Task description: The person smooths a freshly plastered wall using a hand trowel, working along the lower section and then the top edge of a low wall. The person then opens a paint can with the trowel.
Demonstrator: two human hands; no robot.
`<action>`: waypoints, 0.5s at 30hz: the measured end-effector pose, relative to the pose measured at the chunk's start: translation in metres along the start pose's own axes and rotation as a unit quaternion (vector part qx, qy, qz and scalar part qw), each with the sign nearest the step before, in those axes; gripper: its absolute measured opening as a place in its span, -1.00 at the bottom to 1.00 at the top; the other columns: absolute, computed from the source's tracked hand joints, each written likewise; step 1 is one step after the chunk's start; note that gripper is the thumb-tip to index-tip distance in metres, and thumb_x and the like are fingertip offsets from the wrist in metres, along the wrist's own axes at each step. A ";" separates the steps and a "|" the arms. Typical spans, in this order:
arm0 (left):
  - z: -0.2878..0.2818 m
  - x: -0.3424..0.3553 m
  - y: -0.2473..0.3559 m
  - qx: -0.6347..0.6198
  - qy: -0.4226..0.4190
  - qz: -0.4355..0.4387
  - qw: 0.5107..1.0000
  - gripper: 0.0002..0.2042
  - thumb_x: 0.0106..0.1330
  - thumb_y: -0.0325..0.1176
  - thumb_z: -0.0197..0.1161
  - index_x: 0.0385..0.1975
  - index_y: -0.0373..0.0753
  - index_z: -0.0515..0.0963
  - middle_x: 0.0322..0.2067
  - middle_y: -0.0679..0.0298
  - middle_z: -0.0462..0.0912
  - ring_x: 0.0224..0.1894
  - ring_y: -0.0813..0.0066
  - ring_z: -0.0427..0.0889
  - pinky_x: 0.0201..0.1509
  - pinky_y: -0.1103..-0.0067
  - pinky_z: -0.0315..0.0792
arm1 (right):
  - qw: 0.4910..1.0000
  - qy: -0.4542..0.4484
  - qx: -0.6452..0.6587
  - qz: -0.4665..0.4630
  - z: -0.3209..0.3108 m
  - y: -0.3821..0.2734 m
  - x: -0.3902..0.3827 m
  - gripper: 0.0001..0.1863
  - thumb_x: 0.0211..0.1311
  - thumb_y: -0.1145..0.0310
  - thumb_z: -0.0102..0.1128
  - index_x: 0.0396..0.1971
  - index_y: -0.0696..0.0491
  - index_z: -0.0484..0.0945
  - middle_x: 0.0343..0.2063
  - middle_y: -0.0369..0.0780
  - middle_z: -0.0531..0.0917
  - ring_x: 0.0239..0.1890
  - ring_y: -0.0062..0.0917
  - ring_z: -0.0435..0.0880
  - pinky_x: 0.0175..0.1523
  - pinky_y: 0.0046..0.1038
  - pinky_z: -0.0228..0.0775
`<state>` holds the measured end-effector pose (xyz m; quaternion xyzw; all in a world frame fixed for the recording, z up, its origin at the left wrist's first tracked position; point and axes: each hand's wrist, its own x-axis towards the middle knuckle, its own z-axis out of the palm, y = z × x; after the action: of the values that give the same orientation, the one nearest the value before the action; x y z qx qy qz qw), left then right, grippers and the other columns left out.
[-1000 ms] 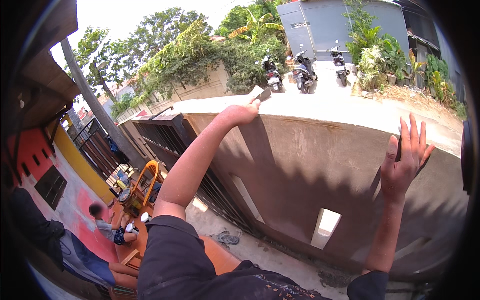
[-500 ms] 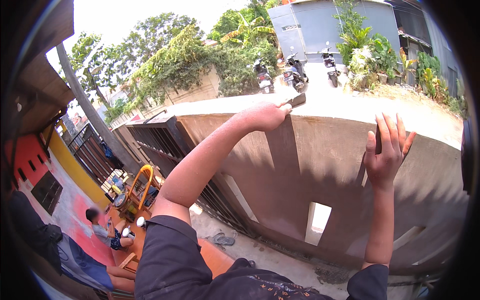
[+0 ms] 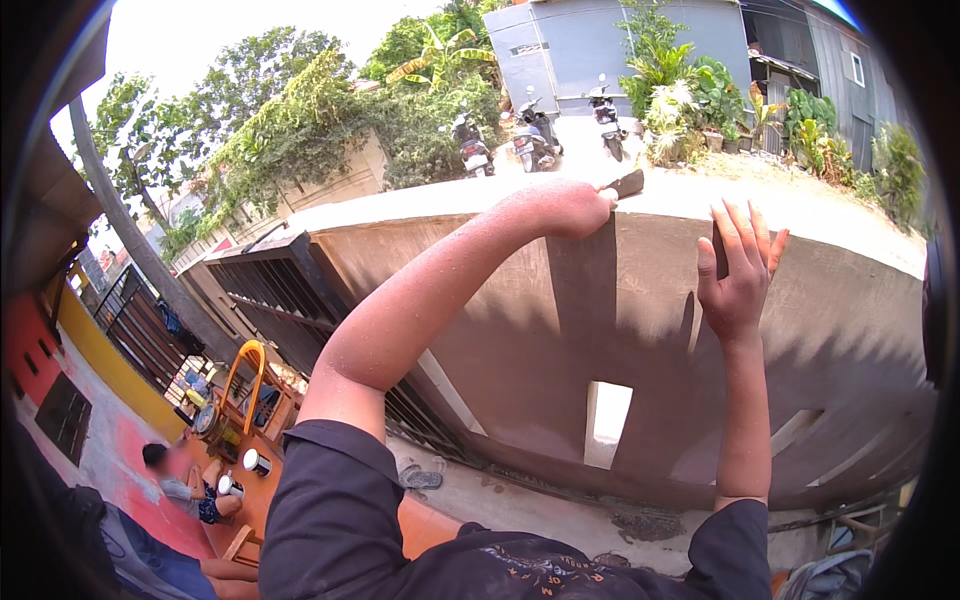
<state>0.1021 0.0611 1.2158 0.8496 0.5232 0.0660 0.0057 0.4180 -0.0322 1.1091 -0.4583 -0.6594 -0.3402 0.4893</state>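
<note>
A grey rendered wall [image 3: 480, 290] runs across in front of me, its top strongly sunlit. My left hand [image 3: 582, 208] is at the top edge of the wall, closed around what looks like a scraper [image 3: 626, 184]. Its flat, dark blade points right, along the wall top; the grip is hidden by my fingers. My right hand [image 3: 738, 275] is open further right, its fingers stretched upward at the wall's upper face near the edge. Whether its palm presses on the wall I cannot tell. Nothing shows in that hand.
A dark metal gate [image 3: 275, 285] adjoins the wall at left. On the orange-tiled porch, one person [image 3: 185, 485] sits near white cans [image 3: 257, 462] and a wooden chair [image 3: 245, 385]; another person's legs show lower left. Sandals [image 3: 420, 477] lie below. Motorbikes [image 3: 535, 135] stand beyond the wall.
My left hand has slid right along the wall top with the scraper, closer to my right hand. The right hand stays at about the same spot. My view has turned slightly right.
</note>
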 end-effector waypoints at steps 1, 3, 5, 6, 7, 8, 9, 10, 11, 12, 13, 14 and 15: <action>-0.007 -0.009 -0.002 0.007 0.008 0.043 0.999 -0.47 0.56 -0.08 -0.25 0.12 -0.40 0.52 0.11 -0.19 0.60 0.16 -0.17 0.57 0.30 0.17 0.38 | 0.998 0.035 0.043 0.018 -0.005 0.007 -0.001 -0.55 0.44 0.12 0.10 0.21 -0.01 0.58 0.25 -0.18 0.58 0.48 -0.20 0.31 0.59 0.11 -0.37; -0.042 -0.044 -0.045 0.008 -0.008 -0.097 0.995 -0.46 0.58 -0.08 -0.28 0.16 -0.38 0.52 0.17 -0.14 0.58 0.24 -0.07 0.54 0.37 0.19 0.35 | 0.997 0.048 0.056 0.003 -0.017 0.029 -0.002 -0.54 0.46 0.12 0.08 0.23 0.01 0.57 0.27 -0.14 0.57 0.49 -0.16 0.29 0.58 0.12 -0.32; -0.080 -0.083 -0.095 0.088 -0.070 -0.232 0.966 -0.43 0.58 -0.02 -0.27 0.34 -0.29 0.39 0.37 -0.03 0.41 0.42 0.13 0.40 0.49 0.29 0.26 | 0.993 0.099 0.000 0.062 -0.028 0.056 -0.004 -0.52 0.48 0.12 0.04 0.28 0.02 0.52 0.36 -0.12 0.47 0.53 -0.11 0.20 0.57 0.14 -0.28; -0.085 -0.084 -0.106 0.074 -0.037 -0.312 0.946 -0.41 0.56 0.01 -0.24 0.32 -0.30 0.44 0.35 -0.04 0.45 0.37 0.11 0.45 0.46 0.29 0.27 | 0.988 0.125 -0.033 0.088 -0.029 0.070 -0.004 -0.51 0.49 0.12 0.03 0.29 0.01 0.50 0.38 -0.13 0.45 0.54 -0.12 0.18 0.57 0.13 -0.28; -0.087 -0.085 -0.110 0.049 -0.032 -0.380 0.923 -0.39 0.54 0.05 -0.22 0.29 -0.32 0.49 0.32 -0.05 0.48 0.33 0.10 0.50 0.43 0.29 0.29 | 0.979 0.162 -0.046 0.112 -0.031 0.081 -0.007 -0.51 0.49 0.12 0.02 0.31 0.01 0.49 0.40 -0.14 0.43 0.54 -0.12 0.16 0.58 0.13 -0.29; -0.077 -0.073 -0.101 0.049 0.008 -0.309 0.950 -0.41 0.54 0.02 -0.21 0.26 -0.33 0.49 0.31 -0.08 0.48 0.32 0.06 0.51 0.41 0.29 0.31 | 0.980 0.174 -0.053 0.085 -0.030 0.091 -0.009 -0.49 0.48 0.15 0.00 0.34 -0.02 0.45 0.44 -0.17 0.37 0.56 -0.12 0.11 0.58 0.13 -0.31; -0.061 -0.053 -0.079 0.048 -0.002 -0.246 0.968 -0.43 0.54 -0.02 -0.20 0.24 -0.34 0.50 0.29 -0.11 0.49 0.30 0.02 0.51 0.40 0.28 0.33 | 0.980 0.156 -0.088 0.091 -0.029 0.099 -0.013 -0.49 0.47 0.16 0.01 0.34 -0.02 0.45 0.44 -0.18 0.37 0.57 -0.11 0.10 0.58 0.14 -0.31; -0.036 -0.023 -0.042 0.127 -0.004 -0.115 0.985 -0.50 0.54 -0.11 -0.19 0.23 -0.32 0.48 0.26 -0.15 0.50 0.25 -0.05 0.54 0.35 0.22 0.37 | 0.978 0.147 -0.108 0.099 -0.026 0.105 -0.016 -0.49 0.46 0.18 0.01 0.34 -0.03 0.45 0.44 -0.19 0.37 0.57 -0.11 0.09 0.57 0.14 -0.32; -0.009 0.007 -0.004 0.105 0.083 -0.016 0.991 -0.53 0.54 -0.16 -0.20 0.27 -0.27 0.44 0.25 -0.14 0.51 0.22 -0.10 0.54 0.31 0.17 0.40 | 0.978 0.121 -0.129 0.114 -0.025 0.110 -0.021 -0.49 0.45 0.19 0.01 0.34 -0.04 0.44 0.45 -0.20 0.37 0.57 -0.11 0.09 0.57 0.15 -0.33; 0.004 0.025 0.051 0.006 0.016 -0.037 0.999 -0.52 0.54 -0.12 -0.19 0.27 -0.26 0.44 0.24 -0.10 0.52 0.25 -0.13 0.51 0.37 0.19 0.36 | 0.980 0.121 -0.103 0.120 -0.024 0.114 -0.024 -0.51 0.42 0.21 0.03 0.31 -0.04 0.48 0.45 -0.19 0.37 0.57 -0.09 0.07 0.57 0.15 -0.35; 0.022 0.046 0.089 -0.006 0.027 0.048 0.998 -0.50 0.54 -0.08 -0.22 0.27 -0.25 0.43 0.22 -0.09 0.54 0.28 -0.12 0.49 0.41 0.23 0.31 | 0.981 0.150 -0.055 0.112 -0.024 0.117 -0.027 -0.51 0.41 0.21 0.04 0.30 -0.04 0.49 0.45 -0.17 0.37 0.58 -0.07 0.06 0.57 0.15 -0.36; 0.019 0.040 0.126 0.033 0.008 0.030 0.999 -0.49 0.54 -0.07 -0.22 0.27 -0.26 0.43 0.22 -0.09 0.54 0.28 -0.13 0.48 0.43 0.23 0.29 | 0.983 0.149 -0.030 0.106 -0.027 0.122 -0.030 -0.51 0.41 0.21 0.05 0.29 -0.03 0.50 0.45 -0.15 0.37 0.58 -0.06 0.05 0.57 0.15 -0.37; 0.018 0.043 0.130 0.050 0.048 0.047 0.996 -0.50 0.54 -0.07 -0.21 0.27 -0.25 0.43 0.21 -0.08 0.55 0.27 -0.12 0.49 0.42 0.22 0.29 | 0.988 0.113 -0.028 0.106 -0.030 0.126 -0.032 -0.51 0.40 0.22 0.06 0.29 -0.03 0.50 0.45 -0.13 0.37 0.58 -0.04 0.04 0.57 0.15 -0.38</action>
<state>0.2383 0.0414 1.2125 0.8683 0.4851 0.0811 -0.0652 0.5494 -0.0241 1.0869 -0.4980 -0.5380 -0.3546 0.5804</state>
